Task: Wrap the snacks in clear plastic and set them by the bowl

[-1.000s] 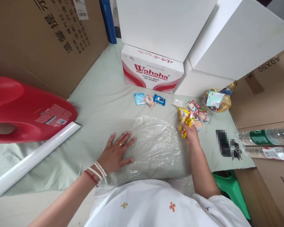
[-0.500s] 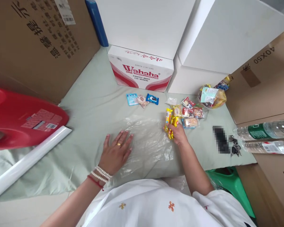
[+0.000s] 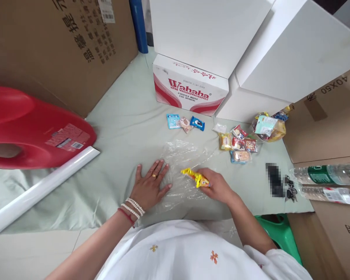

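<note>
My left hand (image 3: 151, 184) lies flat with fingers spread on the left edge of a clear plastic sheet (image 3: 177, 155). Above the sheet's right part, my right hand (image 3: 214, 184) grips yellow snack packets (image 3: 196, 179); their ends stick out to the left of the fingers. Beyond the sheet lie a light blue packet (image 3: 173, 121), a pinkish wrapped snack (image 3: 186, 124) and a dark blue packet (image 3: 197, 123). To the right is a cluster of small wrapped snacks (image 3: 238, 144), with red, yellow and clear wrappers.
A Wahaba-style white and red carton (image 3: 191, 87) stands at the back. A filled snack bag (image 3: 268, 128) sits at right, near keys (image 3: 291, 190) and two plastic bottles (image 3: 323, 175). At left are a red jug (image 3: 41, 128) and a white roll (image 3: 43, 190).
My right hand has moved left and nearer to me with the yellow packets, away from the snack cluster to over the plastic sheet. My left hand stays flat. The camera view has shifted.
</note>
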`<action>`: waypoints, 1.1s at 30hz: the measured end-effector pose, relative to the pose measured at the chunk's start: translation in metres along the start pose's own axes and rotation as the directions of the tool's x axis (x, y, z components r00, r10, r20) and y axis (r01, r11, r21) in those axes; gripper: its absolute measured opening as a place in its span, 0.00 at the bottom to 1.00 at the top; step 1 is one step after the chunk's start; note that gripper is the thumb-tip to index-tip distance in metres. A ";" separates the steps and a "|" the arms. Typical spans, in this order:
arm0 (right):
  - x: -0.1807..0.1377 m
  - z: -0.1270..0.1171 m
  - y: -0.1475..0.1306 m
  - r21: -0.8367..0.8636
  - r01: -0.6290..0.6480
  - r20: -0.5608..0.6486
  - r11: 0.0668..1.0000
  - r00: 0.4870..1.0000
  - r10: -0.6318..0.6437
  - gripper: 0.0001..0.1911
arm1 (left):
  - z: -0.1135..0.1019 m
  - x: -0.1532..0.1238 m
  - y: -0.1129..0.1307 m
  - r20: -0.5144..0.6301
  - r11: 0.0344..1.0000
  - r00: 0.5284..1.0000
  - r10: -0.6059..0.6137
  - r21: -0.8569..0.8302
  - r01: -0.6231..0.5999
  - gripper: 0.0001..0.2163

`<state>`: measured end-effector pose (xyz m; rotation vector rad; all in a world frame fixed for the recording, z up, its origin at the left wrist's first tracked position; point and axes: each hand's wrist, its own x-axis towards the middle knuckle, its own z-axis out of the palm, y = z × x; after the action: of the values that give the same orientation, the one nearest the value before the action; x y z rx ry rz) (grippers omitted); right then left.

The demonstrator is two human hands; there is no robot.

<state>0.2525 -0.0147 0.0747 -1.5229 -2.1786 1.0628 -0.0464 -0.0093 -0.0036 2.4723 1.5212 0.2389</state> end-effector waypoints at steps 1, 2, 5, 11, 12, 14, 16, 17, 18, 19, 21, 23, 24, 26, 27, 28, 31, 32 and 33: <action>-0.006 0.005 -0.001 -0.013 0.028 0.084 1.000 0.996 -0.027 0.20 | 0.000 0.000 0.000 0.002 1.000 1.000 -0.011 -0.003 0.011 0.32; -0.015 0.008 0.001 -0.010 0.031 0.134 0.999 0.991 -0.029 0.20 | 0.000 -0.001 -0.001 0.004 1.000 1.000 -0.018 -0.008 0.018 0.32; -0.049 0.007 0.017 0.025 -0.059 0.171 0.998 0.984 0.054 0.12 | 0.001 -0.002 -0.002 0.003 0.999 1.000 -0.021 -0.028 0.021 0.35; -0.061 -0.022 0.018 0.022 -0.213 -0.071 0.977 0.974 0.214 0.11 | 0.005 -0.003 -0.005 -0.009 1.000 1.000 -0.005 -0.022 0.004 0.35; -0.049 -0.024 0.013 -0.056 -0.189 -0.095 0.980 0.978 0.183 0.14 | 0.005 -0.003 -0.005 -0.013 1.000 1.000 -0.001 -0.014 0.000 0.35; -0.019 -0.023 0.001 -0.274 -0.131 -0.074 0.953 0.991 0.115 0.17 | 0.006 -0.002 -0.006 -0.015 1.000 1.000 0.008 0.000 -0.008 0.35; 0.012 -0.016 -0.009 -0.472 -0.084 -0.023 0.878 0.996 0.083 0.18 | 0.006 -0.002 -0.005 -0.011 1.000 1.000 0.009 0.010 -0.008 0.35; 0.025 -0.011 -0.014 -0.544 -0.053 0.009 0.837 0.998 0.069 0.18 | 0.005 -0.002 -0.005 -0.007 1.000 1.000 0.006 0.013 -0.006 0.35; 0.034 -0.005 -0.017 -0.595 -0.018 0.044 0.803 0.998 0.055 0.18 | 0.005 -0.002 -0.004 -0.003 1.000 1.000 0.003 0.015 -0.003 0.35; 0.040 0.000 -0.018 -0.628 0.018 0.078 0.778 0.996 0.040 0.18 | 0.004 -0.002 -0.004 0.002 1.000 1.000 -0.001 0.014 0.001 0.35; 0.043 0.008 -0.018 -0.648 0.073 0.130 0.758 0.991 0.015 0.20 | 0.004 -0.002 -0.003 0.008 1.000 1.000 -0.009 0.006 0.008 0.35; 0.039 0.007 -0.015 -0.615 0.064 0.125 0.786 0.992 0.017 0.22 | 0.003 -0.002 -0.004 0.007 1.000 1.000 -0.013 -0.006 0.013 0.36; 0.038 0.005 -0.014 -0.588 0.023 0.091 0.809 0.995 0.038 0.23 | 0.004 -0.002 -0.004 0.004 1.000 1.000 -0.013 -0.009 0.013 0.36; 0.037 -0.002 -0.014 -0.535 -0.097 -0.018 0.839 0.994 0.104 0.25 | 0.004 -0.003 -0.005 0.001 1.000 1.000 -0.011 -0.010 0.011 0.36; 0.039 -0.005 -0.015 -0.520 -0.151 -0.073 0.841 0.989 0.132 0.25 | 0.004 -0.003 -0.005 0.001 1.000 1.000 -0.009 -0.007 0.009 0.36; 0.042 -0.007 -0.018 -0.516 -0.185 -0.114 0.836 0.983 0.146 0.25 | 0.005 -0.003 -0.005 0.002 1.000 1.000 -0.007 -0.002 0.007 0.36; 0.059 -0.003 -0.027 -0.546 -0.155 -0.111 0.823 0.987 0.112 0.24 | 0.006 -0.003 -0.006 0.006 1.000 1.000 -0.001 0.011 0.001 0.36; 0.065 0.001 -0.030 -0.559 -0.125 -0.083 0.820 0.992 0.095 0.25 | 0.006 -0.003 -0.006 0.004 1.000 1.000 0.000 0.013 0.000 0.36; 0.070 0.007 -0.032 -0.571 -0.096 -0.054 0.815 0.995 0.080 0.26 | 0.006 -0.002 -0.006 0.002 1.000 1.000 0.002 0.012 -0.002 0.36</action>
<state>0.1979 0.0400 0.0799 -1.8716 -2.5735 0.3948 -0.0513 -0.0094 -0.0114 2.4826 1.5246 0.2284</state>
